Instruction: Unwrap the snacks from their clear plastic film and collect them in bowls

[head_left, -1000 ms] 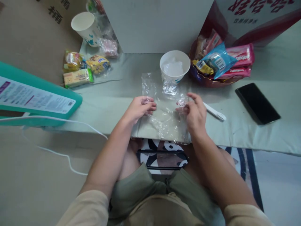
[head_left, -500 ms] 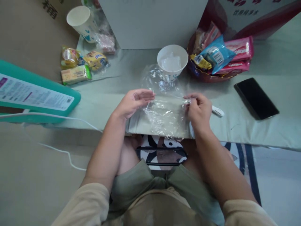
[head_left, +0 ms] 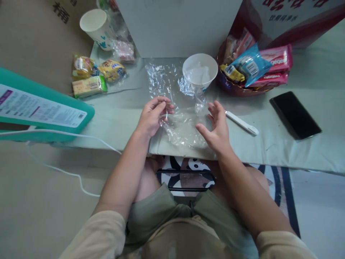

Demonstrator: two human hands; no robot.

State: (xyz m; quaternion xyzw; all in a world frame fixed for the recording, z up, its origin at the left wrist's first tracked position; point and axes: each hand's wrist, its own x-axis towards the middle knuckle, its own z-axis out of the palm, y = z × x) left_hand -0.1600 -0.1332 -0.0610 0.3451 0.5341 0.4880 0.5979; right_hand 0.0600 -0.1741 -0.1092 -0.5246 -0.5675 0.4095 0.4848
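Crinkled clear plastic film [head_left: 185,135] lies spread over the cloth-covered table, reaching from its front edge back to a paper cup. My left hand [head_left: 156,117] is at the film's left side, thumb and forefinger pinched on it. On the other side, my right hand [head_left: 217,127] is open, its thumb and fingers curved apart over the film's right edge with nothing in them. The white paper cup [head_left: 200,86] stands just beyond the hands, with something translucent inside. Right of my right hand lies a slim white tool [head_left: 244,123], perhaps a cutter.
A bowl of wrapped snacks [head_left: 242,88] and a black phone [head_left: 295,114] are on the right. Snack packets [head_left: 90,86], another paper cup [head_left: 95,25] and a green container [head_left: 54,102] with a white cord [head_left: 88,136] are left. A white box [head_left: 178,28] stands behind.
My right hand has let go of the film and opened, uncovering more of the white tool. The film now spreads further back and left. My left hand's fingers have closed into a pinch.
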